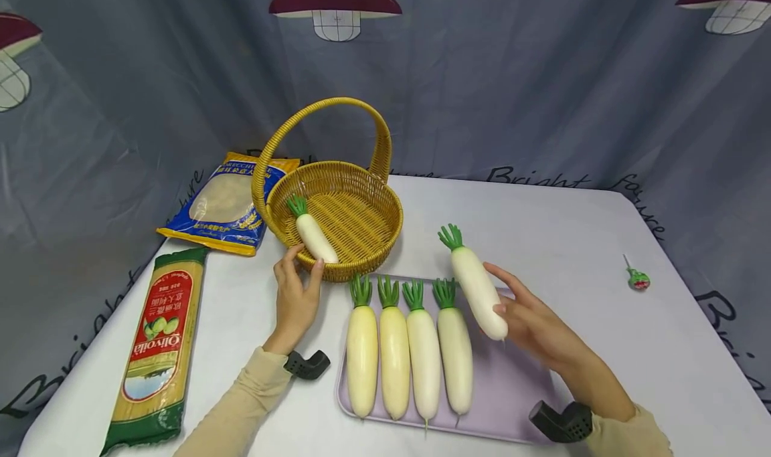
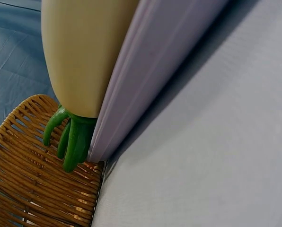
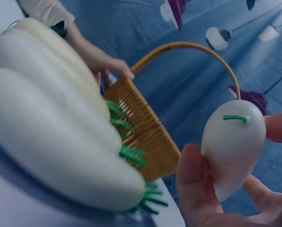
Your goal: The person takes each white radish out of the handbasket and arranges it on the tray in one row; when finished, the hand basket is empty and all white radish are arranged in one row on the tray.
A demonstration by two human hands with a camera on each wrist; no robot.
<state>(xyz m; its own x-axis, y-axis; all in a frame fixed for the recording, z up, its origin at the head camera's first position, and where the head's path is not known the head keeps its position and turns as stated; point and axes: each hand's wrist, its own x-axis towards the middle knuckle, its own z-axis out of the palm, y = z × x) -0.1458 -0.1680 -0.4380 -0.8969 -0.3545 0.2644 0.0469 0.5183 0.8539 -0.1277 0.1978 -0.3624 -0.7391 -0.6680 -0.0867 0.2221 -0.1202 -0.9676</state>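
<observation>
Two hands at work around a woven basket [image 1: 361, 256] with an arched handle, standing on the white table [image 1: 572, 236]. The right hand [image 1: 533, 323] holds a white radish [image 1: 478, 290] in a closed grip, thumb and fingers curled about its blunt root end; the right wrist view shows that root end [image 3: 233, 142] pinched between thumb and fingertips. The held radish sits right of the basket and clear of it, raised above the right part of the lilac tray [image 1: 512, 403]. Its long axis runs obliquely, green top [image 1: 450, 235] pointing up and left toward the basket, root end down and right in the palm; the basket therefore lies to the left of the grip, roughly along the line of the leaf end. The left hand [image 1: 296, 296] is the nearer to the basket: it rests at the near rim, fingers curled about the root end of a second radish [image 1: 314, 235] that lies inside, leaf end toward the handle. Four further radishes [image 1: 409, 356] lie side by side on the tray just in front of the basket, tops toward it. Left of the basket lie a blue pasta bag [image 1: 223, 206] and a spaghetti packet [image 1: 159, 346]; far to its right, a small green object [image 1: 637, 280].
</observation>
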